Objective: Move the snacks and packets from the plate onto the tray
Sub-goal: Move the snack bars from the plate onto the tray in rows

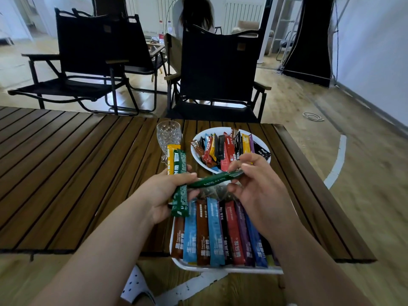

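A white plate (197, 142) at the table's far side holds several stick packets (229, 149) in red, black, yellow and purple. Nearer me a white tray (220, 268) carries a row of stick packets (215, 235), brown, blue, black, red and purple, lying side by side. My left hand (163, 195) grips upright green and yellow stick packets (179, 164) above the tray's left end. My right hand (254, 186) pinches one end of a dark green packet (215, 179); its other end touches my left fingers.
A clear textured glass (169, 135) stands left of the plate. The slatted wooden table (66, 173) ends just right of the plate and tray. Black folding chairs (218, 69) stand beyond the table, a person behind them. The tray overhangs the near edge.
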Motion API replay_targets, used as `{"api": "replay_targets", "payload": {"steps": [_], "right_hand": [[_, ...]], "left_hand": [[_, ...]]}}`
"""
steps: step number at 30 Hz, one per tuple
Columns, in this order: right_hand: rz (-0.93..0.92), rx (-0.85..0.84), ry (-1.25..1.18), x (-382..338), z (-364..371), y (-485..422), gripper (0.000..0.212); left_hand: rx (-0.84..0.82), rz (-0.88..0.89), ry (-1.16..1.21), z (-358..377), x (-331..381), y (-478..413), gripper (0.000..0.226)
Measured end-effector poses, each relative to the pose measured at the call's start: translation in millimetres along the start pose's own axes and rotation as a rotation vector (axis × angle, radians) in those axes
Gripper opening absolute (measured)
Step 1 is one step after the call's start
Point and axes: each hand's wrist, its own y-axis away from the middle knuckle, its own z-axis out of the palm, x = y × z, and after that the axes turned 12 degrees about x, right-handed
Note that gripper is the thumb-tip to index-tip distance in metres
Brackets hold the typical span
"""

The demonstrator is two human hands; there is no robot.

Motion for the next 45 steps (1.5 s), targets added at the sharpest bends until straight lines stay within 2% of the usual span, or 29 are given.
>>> {"api": "replay_targets", "payload": {"steps": [3, 6, 11, 17, 21, 23, 26, 28, 30, 33, 38, 41, 45], "right_hand": [[-0.066, -0.006, 0.117, -1.9, -4.1, 0.2, 0.035], [-0.11, 0.038, 0.301, -2.1, -10.9, 0.7, 0.044], [-0.001, 0.123, 0.479, -2.7, -21.1, 1.7, 0.031], [0.08, 0.201, 0.411, -6.8, -23.2, -0.8, 0.022], [0.099, 0.209, 0.389, -7.6, -22.8, -1.5, 0.021], [0.115, 0.162, 0.534, -9.4, -25.8, -1.5, 0.019], [0.146, -0.026, 0.888, -8.8, -27.1, 2.0, 0.013], [0.136, -0.093, 1.001, -6.8, -23.2, 5.8, 0.013], [0.131, -0.131, 1.075, -5.5, -20.2, 9.1, 0.011], [0.133, -0.101, 1.207, -7.0, -25.6, 7.8, 0.013], [0.316, -0.08, 1.364, -7.8, -39.2, 3.7, 0.01], [0.444, -0.103, 1.346, -0.3, -35.6, 4.8, 0.01], [0.421, -0.133, 1.369, 12.9, -24.2, 5.1, 0.012]], "left_hand": [[0.007, -0.001, 0.025, 2.4, -0.3, 2.9, 0.037], [0.03, 0.086, 0.009, 3.7, -0.1, 4.2, 0.039], [0.064, 0.185, -0.014, 3.1, 1.4, 1.8, 0.039], [-0.002, 0.092, 0.133, 1.4, 0.0, -0.1, 0.025], [0.04, 0.135, 0.098, 2.8, -3.2, -2.3, 0.023], [0.06, 0.182, 0.046, 1.8, -2.7, -2.2, 0.024], [0.081, 0.269, -0.061, 0.7, -3.0, -2.0, 0.029], [0.05, 0.296, -0.128, 2.9, -5.7, -1.1, 0.031], [0.011, 0.276, -0.162, 5.1, -7.8, -0.4, 0.032], [-0.006, 0.217, -0.101, 4.5, -7.5, -2.5, 0.038], [0.047, 0.192, -0.029, 1.6, -6.1, -6.9, 0.032], [0.02, 0.202, -0.092, 1.7, -7.8, -6.9, 0.034], [-0.026, 0.188, -0.148, 6.9, -11.2, -5.5, 0.039]]}}
